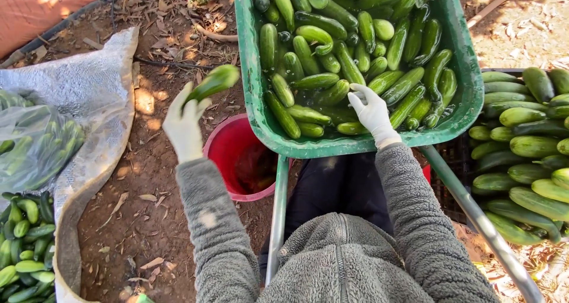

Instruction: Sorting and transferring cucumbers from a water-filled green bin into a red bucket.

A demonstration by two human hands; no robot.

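Left hand [184, 128], white-gloved, is raised over bare soil at 9 o'clock of the barrow [252, 72]. Its fingers are pinched on the lower end of one cucumber [214, 82], which tilts up toward 1 o'clock, clear of every container; the grip at the end leaves most of its length exposed to view.

Right hand [372, 110], also gloved, lies inside the barrow near its 6 o'clock rim. Its fingers are loosely spread and curled down onto the pile of cucumbers [338, 48]; whether they have closed on any one piece cannot be told.

The barrow is green, full, and stands directly before the person, its two metal handles running back on either side of the body, which judged by position keeps the load within reach of both hands.

Receptacles around it:
- Red bucket [228, 146] at 7 o'clock, below the barrow's rim, nearly empty as far as visible.
- Dark crate [456, 161] at 4 o'clock, stacked with large cucumbers.
- Grey woven sack [89, 84] at 9 o'clock, spread on the ground; a clear plastic bag [35, 140] of small cucumbers lies on it.
- More small cucumbers heaped at 8 o'clock.

No labels or signs visible.
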